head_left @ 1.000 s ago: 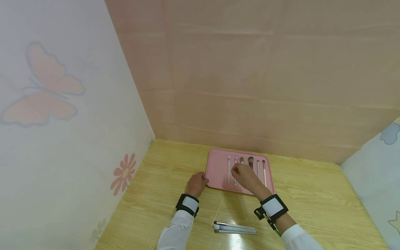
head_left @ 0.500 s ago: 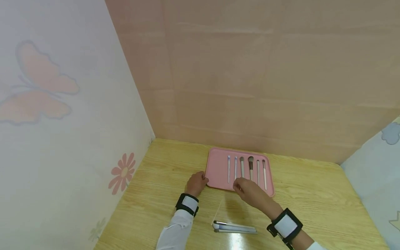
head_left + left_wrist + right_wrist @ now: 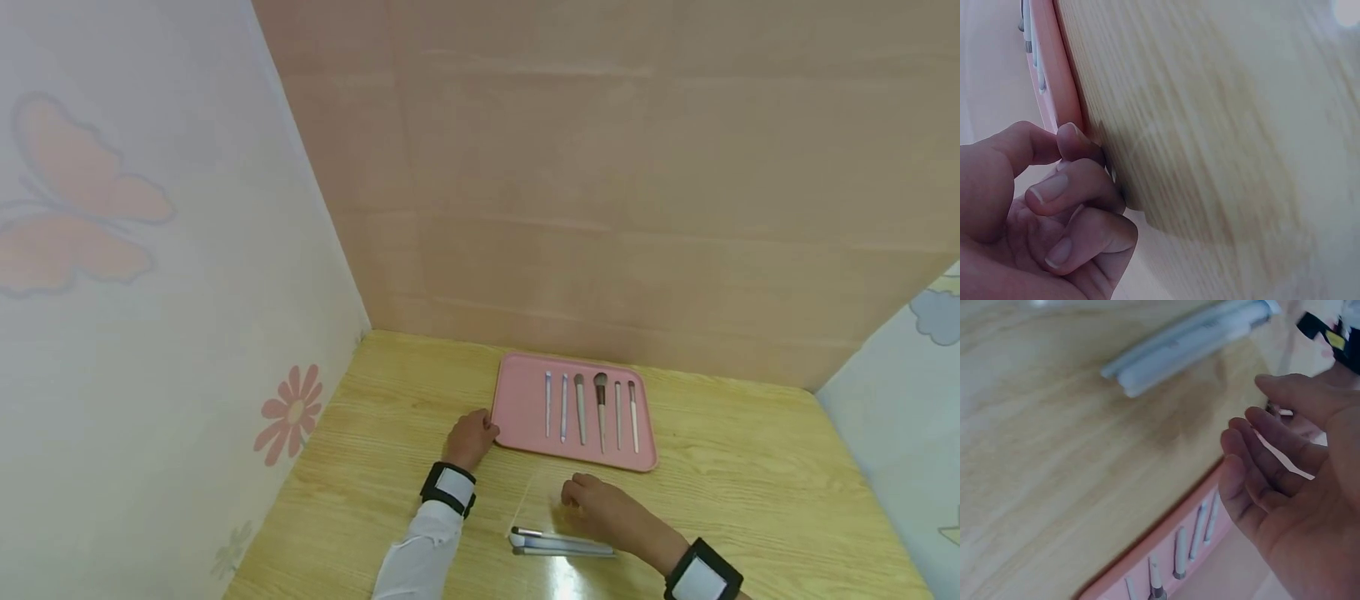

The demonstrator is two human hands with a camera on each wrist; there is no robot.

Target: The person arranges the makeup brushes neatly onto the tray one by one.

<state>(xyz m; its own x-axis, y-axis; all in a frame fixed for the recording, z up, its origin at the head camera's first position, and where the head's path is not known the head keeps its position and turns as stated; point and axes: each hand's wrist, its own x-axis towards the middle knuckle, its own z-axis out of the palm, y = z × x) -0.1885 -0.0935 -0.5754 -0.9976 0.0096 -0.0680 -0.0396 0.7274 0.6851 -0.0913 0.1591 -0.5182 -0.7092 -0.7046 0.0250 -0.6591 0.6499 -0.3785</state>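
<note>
A pink tray (image 3: 517,417) lies on the table with several makeup brushes (image 3: 601,412) in a row, heads toward the back wall. My left hand (image 3: 469,440) pinches the tray's near left corner between thumb and index finger; in the left wrist view the other fingers are curled beneath. My right hand (image 3: 607,510) hovers in front of the tray, loosely bent fingers holding nothing, as the right wrist view confirms. Just left of and below it, a small bundle of makeup brushes (image 3: 558,543) lies on the table, handles to the right, partly overlapping.
The wooden table (image 3: 750,483) meets a pale pink wall (image 3: 600,208) close behind the tray. A white patterned wall (image 3: 187,375) borders the left side and another white wall (image 3: 900,392) the right. Wrist straps with cameras sit on both wrists.
My right hand has drawn back from over the tray toward the loose brushes, uncovering the row of brushes. My left hand has stayed at the tray corner.
</note>
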